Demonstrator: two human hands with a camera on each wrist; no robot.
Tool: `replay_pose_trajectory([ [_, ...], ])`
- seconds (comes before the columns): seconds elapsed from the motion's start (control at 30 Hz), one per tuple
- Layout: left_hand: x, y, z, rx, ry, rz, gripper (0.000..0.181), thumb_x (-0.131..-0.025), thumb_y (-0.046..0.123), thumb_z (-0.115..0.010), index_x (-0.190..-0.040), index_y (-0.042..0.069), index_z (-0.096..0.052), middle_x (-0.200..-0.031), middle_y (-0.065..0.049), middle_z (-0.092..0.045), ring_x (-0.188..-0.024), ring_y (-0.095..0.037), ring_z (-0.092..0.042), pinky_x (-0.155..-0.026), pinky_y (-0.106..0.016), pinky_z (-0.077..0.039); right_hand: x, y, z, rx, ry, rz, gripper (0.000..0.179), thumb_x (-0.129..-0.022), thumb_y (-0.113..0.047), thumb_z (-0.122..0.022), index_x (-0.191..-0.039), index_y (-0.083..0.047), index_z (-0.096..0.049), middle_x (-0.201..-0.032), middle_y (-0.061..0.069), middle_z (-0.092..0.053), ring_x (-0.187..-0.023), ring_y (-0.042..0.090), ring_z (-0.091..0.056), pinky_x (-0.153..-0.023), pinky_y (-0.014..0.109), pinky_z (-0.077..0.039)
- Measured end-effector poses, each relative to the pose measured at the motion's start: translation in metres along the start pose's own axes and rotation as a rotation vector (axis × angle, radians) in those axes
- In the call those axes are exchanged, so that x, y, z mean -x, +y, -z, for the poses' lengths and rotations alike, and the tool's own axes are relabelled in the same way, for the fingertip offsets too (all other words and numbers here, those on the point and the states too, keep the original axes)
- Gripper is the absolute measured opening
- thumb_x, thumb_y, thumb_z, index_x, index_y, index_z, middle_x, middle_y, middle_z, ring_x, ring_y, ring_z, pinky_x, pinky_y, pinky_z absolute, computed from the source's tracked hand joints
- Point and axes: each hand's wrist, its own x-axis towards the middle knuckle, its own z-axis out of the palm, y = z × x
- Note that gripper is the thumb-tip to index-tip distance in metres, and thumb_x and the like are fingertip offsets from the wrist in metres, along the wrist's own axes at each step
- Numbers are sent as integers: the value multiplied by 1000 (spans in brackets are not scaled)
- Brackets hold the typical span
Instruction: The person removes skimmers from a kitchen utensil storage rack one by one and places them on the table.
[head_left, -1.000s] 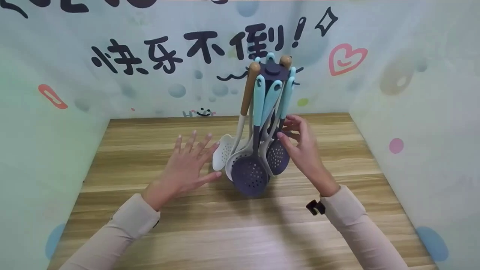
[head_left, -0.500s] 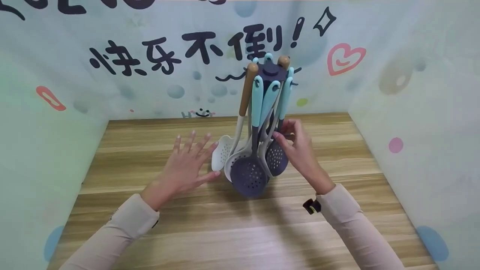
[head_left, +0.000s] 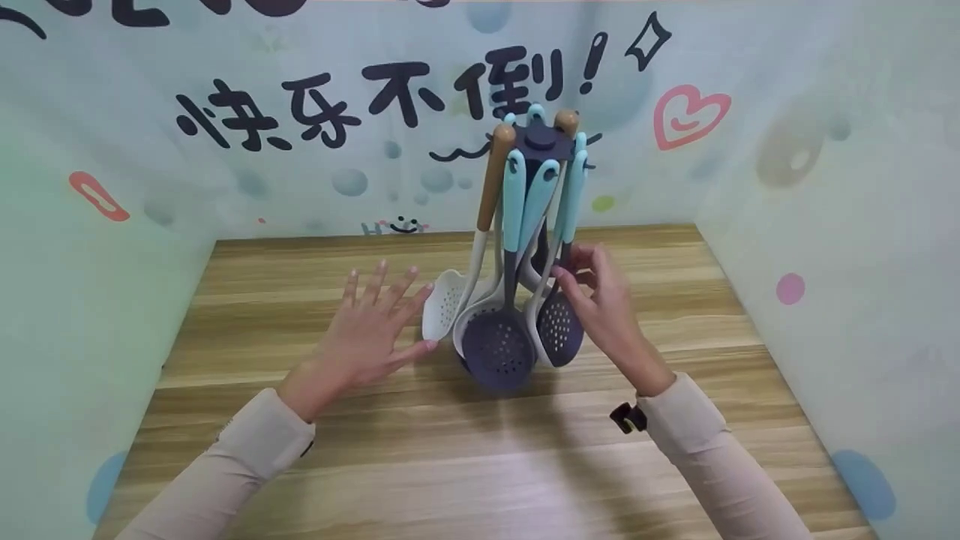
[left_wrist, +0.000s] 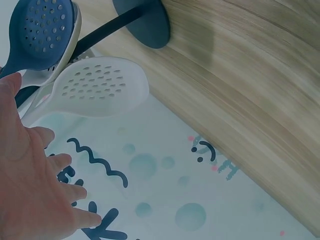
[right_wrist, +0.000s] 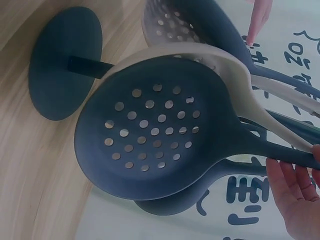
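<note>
A utensil stand, its dark hub [head_left: 540,139] on top and round base [right_wrist: 50,65] on the table, bears several hanging utensils. My right hand [head_left: 611,315] pinches the dark shaft of a blue-handled skimmer [head_left: 561,330] on the stand's right side; its holed bowl [right_wrist: 145,130] fills much of the right wrist view. My left hand [head_left: 360,330] is held with fingers spread beside the white slotted spoon [head_left: 444,306], holding nothing. Another dark skimmer [head_left: 499,351] hangs at the front, over a white one. A brown-handled utensil [head_left: 493,176] hangs at the left.
The wood-grain table [head_left: 420,480] runs up to a printed backdrop [head_left: 285,187] with dark lettering. Light panels [head_left: 847,247] rise along both sides. The stand is toward the back of the table.
My right thumb and fingers have closed on the right-hand skimmer's shaft. That skimmer has swung slightly toward me and to the right. My left hand stays almost in place.
</note>
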Motion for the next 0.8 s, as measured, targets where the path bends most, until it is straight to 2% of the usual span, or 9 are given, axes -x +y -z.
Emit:
replay_pose_trajectory([
  [0.3,-1,-1,0,2,-10,-1,74,-89,65,-36,-148,24,-21,-157,-4,-11,-143,-38,0,-110,-62,-1,1,0,7,-18,10,-6,23,-89,-8,-61,-106,6,-53,-95,14,-59,-87,15,-57,-74,20,-51],
  [0.57,-1,-1,-2,4,14,-14,74,-89,64,-38,-148,22,-24,-157,-5,-14,-142,-39,-3,-110,-63,-2,6,2,16,-16,29,-9,23,-88,-7,-61,-106,5,-54,-96,14,-59,-88,10,-57,-74,21,-52],
  [0.8,-1,-1,-3,25,8,-18,73,-89,64,-37,-148,23,-24,-157,-5,-11,-142,-39,-1,-110,-62,-1,9,7,28,-75,74,-30,22,-87,-5,-62,-103,8,-54,-92,14,-59,-85,7,-59,-71,19,-53],
])
